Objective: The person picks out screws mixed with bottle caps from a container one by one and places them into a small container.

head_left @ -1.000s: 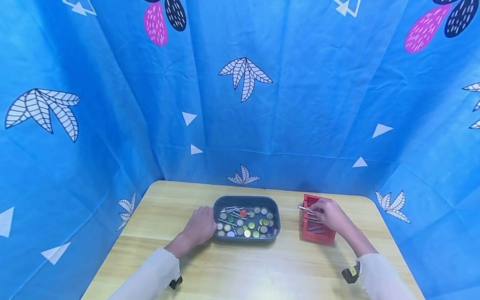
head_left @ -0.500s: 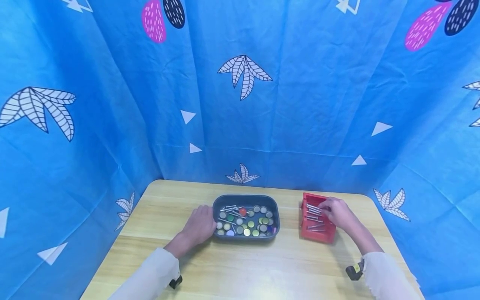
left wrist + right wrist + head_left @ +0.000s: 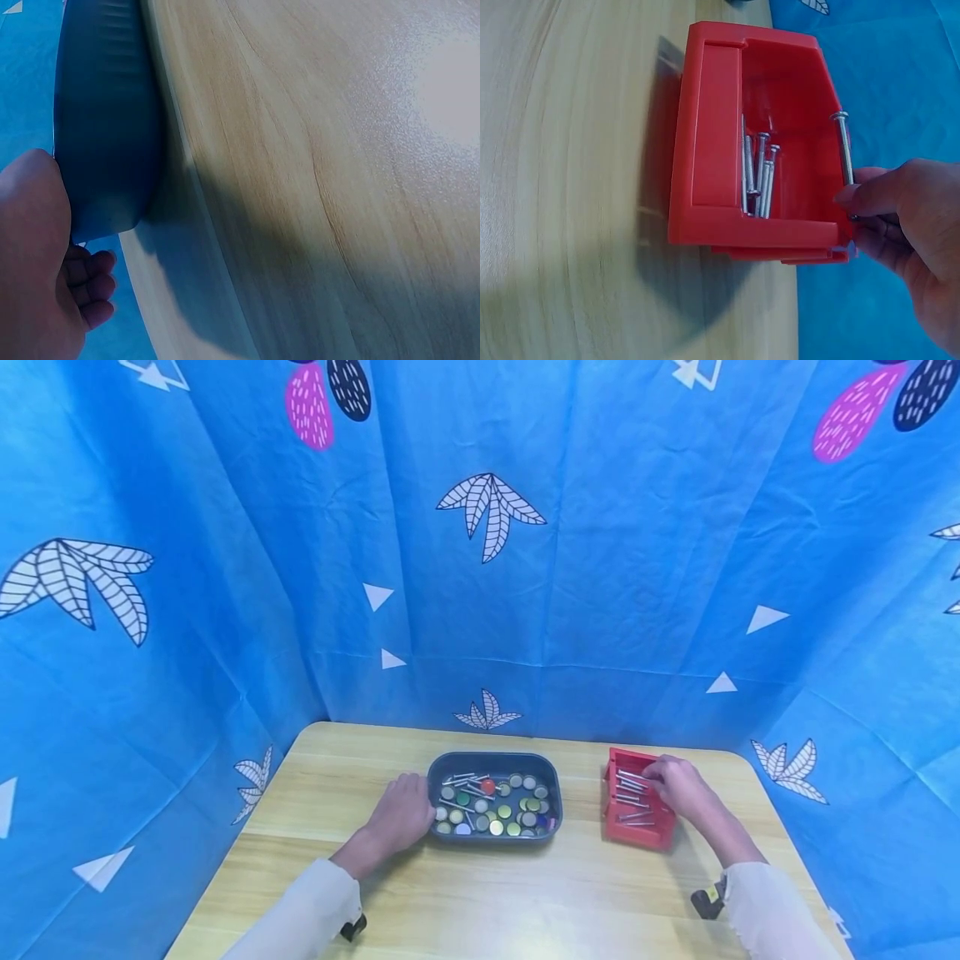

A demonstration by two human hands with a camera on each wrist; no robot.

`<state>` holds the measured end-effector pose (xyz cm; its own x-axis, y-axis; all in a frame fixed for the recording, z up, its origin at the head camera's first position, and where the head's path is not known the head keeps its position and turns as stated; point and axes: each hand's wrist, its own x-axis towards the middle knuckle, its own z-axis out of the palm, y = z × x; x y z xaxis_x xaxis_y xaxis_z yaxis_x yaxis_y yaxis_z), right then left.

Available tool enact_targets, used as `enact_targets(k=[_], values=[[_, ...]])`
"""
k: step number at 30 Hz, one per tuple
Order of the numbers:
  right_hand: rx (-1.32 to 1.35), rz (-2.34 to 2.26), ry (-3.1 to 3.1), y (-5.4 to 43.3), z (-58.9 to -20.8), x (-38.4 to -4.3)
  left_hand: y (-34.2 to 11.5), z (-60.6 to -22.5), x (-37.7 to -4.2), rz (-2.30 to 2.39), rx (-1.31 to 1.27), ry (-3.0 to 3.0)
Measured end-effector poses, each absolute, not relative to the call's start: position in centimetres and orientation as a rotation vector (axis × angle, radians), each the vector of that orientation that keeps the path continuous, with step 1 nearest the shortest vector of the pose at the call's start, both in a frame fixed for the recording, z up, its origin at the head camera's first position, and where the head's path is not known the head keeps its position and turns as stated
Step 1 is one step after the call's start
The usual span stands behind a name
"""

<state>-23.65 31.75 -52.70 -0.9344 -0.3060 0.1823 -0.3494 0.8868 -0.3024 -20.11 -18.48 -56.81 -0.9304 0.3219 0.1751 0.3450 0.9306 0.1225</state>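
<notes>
My left hand [image 3: 401,814] grips the left end of a dark grey tray [image 3: 495,842], its thumb along the tray's side wall [image 3: 109,127] in the left wrist view and its fingertips curled at the end. Bottle caps [image 3: 497,827] and several screws [image 3: 457,779] lie inside the tray. Between thumb and fingers, my right hand [image 3: 915,225] pinches a silver screw [image 3: 845,150], head pointing away from the hand, at the rim of a red bin [image 3: 716,127]. More screws [image 3: 761,176] rest in that bin. The right hand covers part of the bin's right side in the head view.
Both containers stand on a light wooden table [image 3: 480,893], the red bin to the right of the tray with a strip of tabletop between them. A blue patterned curtain [image 3: 480,610] hangs behind the table and along both sides.
My right hand has drawn back to the right, from over the bin to its right rim. More screws show inside the bin now. The left hand and tray stay put.
</notes>
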Motion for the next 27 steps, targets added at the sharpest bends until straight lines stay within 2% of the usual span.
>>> enact_targets(k=[17, 27], values=[[0.603, 0.142, -2.926, 30.1, -54.1, -25.0, -18.4, -56.8, -20.2, -0.274, -0.485, -2.939], [0.711, -0.111, -2.869, 29.8, -56.3, -25.2, -18.6, -57.0, -20.2, -0.227, -0.504, -2.954]])
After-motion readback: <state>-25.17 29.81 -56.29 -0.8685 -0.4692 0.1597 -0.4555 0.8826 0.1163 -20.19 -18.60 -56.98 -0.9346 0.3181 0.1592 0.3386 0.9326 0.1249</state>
